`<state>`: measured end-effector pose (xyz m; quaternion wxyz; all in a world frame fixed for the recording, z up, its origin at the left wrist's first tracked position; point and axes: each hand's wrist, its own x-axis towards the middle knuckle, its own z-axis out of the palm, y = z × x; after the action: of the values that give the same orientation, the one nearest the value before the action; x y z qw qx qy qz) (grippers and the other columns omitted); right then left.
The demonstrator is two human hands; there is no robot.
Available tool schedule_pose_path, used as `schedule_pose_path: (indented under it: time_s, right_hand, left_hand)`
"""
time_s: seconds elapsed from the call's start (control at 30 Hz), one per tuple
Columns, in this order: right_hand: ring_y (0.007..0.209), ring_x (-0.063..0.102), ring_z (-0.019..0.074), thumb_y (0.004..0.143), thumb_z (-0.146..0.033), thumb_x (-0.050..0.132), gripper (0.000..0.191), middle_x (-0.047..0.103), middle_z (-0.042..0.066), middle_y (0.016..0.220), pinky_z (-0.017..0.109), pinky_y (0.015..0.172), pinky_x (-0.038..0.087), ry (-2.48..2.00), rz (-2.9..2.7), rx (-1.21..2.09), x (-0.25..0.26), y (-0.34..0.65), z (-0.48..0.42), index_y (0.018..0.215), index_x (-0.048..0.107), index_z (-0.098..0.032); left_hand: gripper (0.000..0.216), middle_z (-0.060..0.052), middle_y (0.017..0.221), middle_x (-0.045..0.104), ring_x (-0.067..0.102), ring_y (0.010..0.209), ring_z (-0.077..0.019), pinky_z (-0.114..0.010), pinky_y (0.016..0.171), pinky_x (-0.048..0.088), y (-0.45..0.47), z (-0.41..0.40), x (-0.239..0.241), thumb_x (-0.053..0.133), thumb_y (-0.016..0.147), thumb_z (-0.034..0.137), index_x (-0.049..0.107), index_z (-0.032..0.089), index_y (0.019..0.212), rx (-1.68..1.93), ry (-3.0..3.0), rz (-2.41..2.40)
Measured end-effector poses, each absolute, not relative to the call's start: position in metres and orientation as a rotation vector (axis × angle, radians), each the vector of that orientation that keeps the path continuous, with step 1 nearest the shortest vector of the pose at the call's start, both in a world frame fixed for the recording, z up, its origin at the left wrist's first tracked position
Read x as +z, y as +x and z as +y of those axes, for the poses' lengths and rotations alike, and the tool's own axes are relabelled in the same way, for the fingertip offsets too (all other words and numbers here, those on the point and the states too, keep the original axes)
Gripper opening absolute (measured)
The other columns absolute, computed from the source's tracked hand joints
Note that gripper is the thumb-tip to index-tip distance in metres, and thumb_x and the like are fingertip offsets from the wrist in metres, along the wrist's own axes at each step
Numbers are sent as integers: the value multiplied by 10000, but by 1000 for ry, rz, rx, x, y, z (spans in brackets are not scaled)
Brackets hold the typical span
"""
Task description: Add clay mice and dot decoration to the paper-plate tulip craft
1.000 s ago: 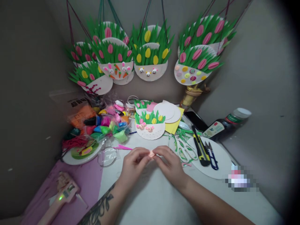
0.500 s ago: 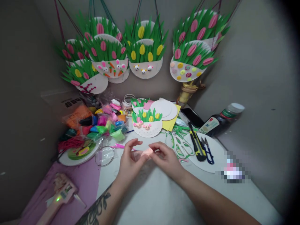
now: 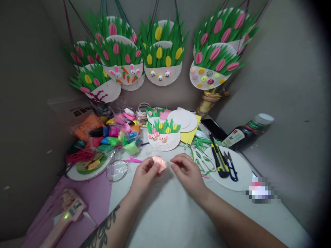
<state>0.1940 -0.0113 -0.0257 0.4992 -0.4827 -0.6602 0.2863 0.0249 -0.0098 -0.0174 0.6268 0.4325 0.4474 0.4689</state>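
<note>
My left hand (image 3: pixel 147 172) is closed on a pale pink lump of modelling clay (image 3: pixel 159 164), which looks to be in a clear bag. A short gap to the right of it, my right hand (image 3: pixel 185 172) has its thumb and fingertips drawn together in a pinch; anything between them is too small to make out. Just beyond both hands stands a paper-plate basket (image 3: pixel 165 142) with green paper grass, yellow and pink tulips and two pink clay animal heads.
Bags of coloured clay (image 3: pixel 113 132) are piled at the back left. A pink glue gun (image 3: pixel 73 210) with a green light lies front left. On the right are white scissors (image 3: pixel 203 162), a yellow-black cutter (image 3: pixel 219 160), thread snips (image 3: pixel 232 167) and a dark bottle (image 3: pixel 243 132). Paper-plate baskets (image 3: pixel 162 75) hang behind.
My right hand has come away from the pink clay and moved slightly right. The left fingers have closed round the lump, which now shows more fully. The view has shifted a little.
</note>
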Motion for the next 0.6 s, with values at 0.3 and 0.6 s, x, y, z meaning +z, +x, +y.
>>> schedule_pose_path:
  time_s: [0.3,0.6]
  right_hand:
    - [934,526,178,753,-179,648,194,494,59,1150,272,679,446,-1142,-1667,843,-22,202,-5,924,578,-239]
    - [746,515,144,737,-266,663,236,530,2,896,257,632,425,-1164,-1342,1096,-32,200,2,922,520,-233]
  left_hand:
    - [335,-4,685,590,523,611,-124,-233,581,433,25,-12,-12,584,805,465,650,150,900,913,1113,1072]
    - [395,-68,919,692,617,776,-159,-256,699,488,22,-8,-12,662,764,423,655,153,1053,999,1112,1140]
